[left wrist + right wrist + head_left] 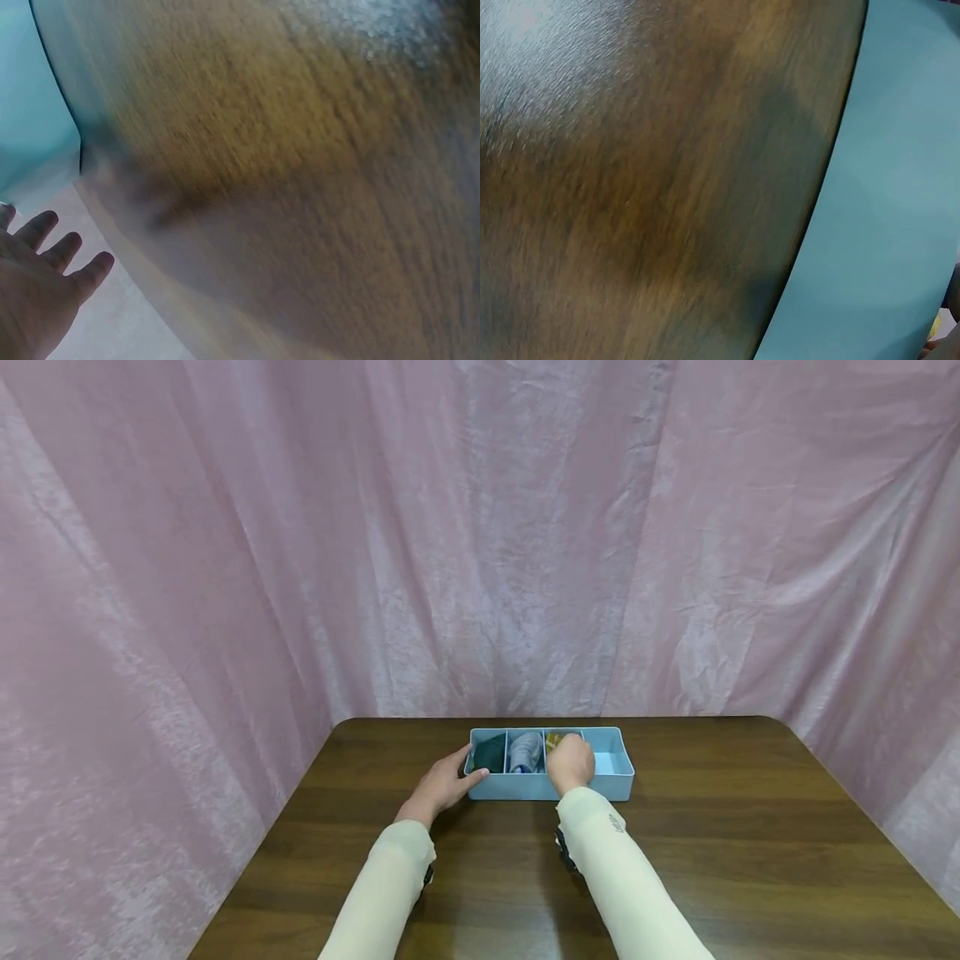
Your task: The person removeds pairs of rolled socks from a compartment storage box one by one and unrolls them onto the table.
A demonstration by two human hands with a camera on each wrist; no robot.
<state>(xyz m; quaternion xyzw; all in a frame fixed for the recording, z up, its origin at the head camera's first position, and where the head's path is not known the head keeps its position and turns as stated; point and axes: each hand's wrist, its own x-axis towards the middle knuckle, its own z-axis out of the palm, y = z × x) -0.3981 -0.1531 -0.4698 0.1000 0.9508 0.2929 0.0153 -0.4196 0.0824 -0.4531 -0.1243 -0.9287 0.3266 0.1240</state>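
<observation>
A light blue divided box (513, 787) sits near the table's far edge. My left hand (442, 787) is at its left end, thumb at the front rim and fingers along the side; in the left wrist view its fingers look fairly straight. Dark green folded cloth (490, 753) fills the leftmost compartment, and a grey bundled cloth, sock-like (525, 752), lies in the second. Over the third compartment, my right hand (572, 763) reaches down with curled fingers and grips a yellow patterned cloth (553, 741), mostly hidden beneath it. The fingertips are hidden.
The box's rightmost compartment (609, 763) shows its bare floor. A brown wooden table (720, 852) with rounded far corners carries the box. Behind it hangs a pink velvety curtain (525, 568). Pale sleeves (626, 877) cover both forearms.
</observation>
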